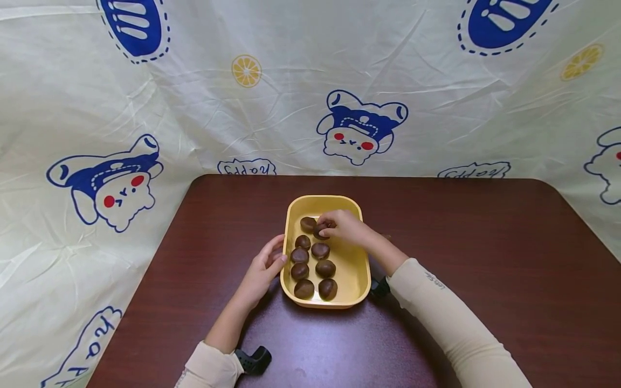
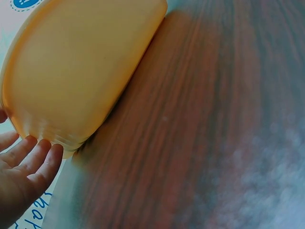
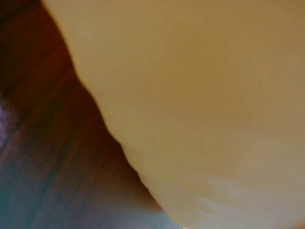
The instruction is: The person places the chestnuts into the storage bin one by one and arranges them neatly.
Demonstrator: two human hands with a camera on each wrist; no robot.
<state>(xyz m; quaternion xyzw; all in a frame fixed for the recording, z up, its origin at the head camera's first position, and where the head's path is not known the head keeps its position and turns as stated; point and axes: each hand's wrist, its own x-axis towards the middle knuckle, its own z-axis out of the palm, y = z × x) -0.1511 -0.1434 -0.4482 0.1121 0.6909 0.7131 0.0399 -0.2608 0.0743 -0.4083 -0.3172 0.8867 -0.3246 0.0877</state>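
A yellow rectangular tray (image 1: pixel 350 275) holds several dark brown chestnuts (image 1: pixel 325 268) in two uneven columns. Inside its far end, my right hand (image 1: pixel 345 226) pinches a chestnut (image 1: pixel 320 231) between thumb and fingers, beside another chestnut (image 1: pixel 308 224) at the top of the left column. My left hand (image 1: pixel 262 269) rests against the tray's left side, thumb near the rim. In the left wrist view, the fingers (image 2: pixel 42 155) lie fairly straight along the tray's outer wall (image 2: pixel 76 71). The right wrist view is filled mostly by the tray's outer wall (image 3: pixel 190 105); the right hand is hidden there.
The tray stands on a dark reddish-brown wooden table (image 1: pixel 466 231). Behind and to the left hangs a white cloth (image 1: pixel 286 124) with blue cartoon prints. Black wrist devices show at the left wrist (image 1: pixel 255 361) and the right wrist (image 1: pixel 380 288).
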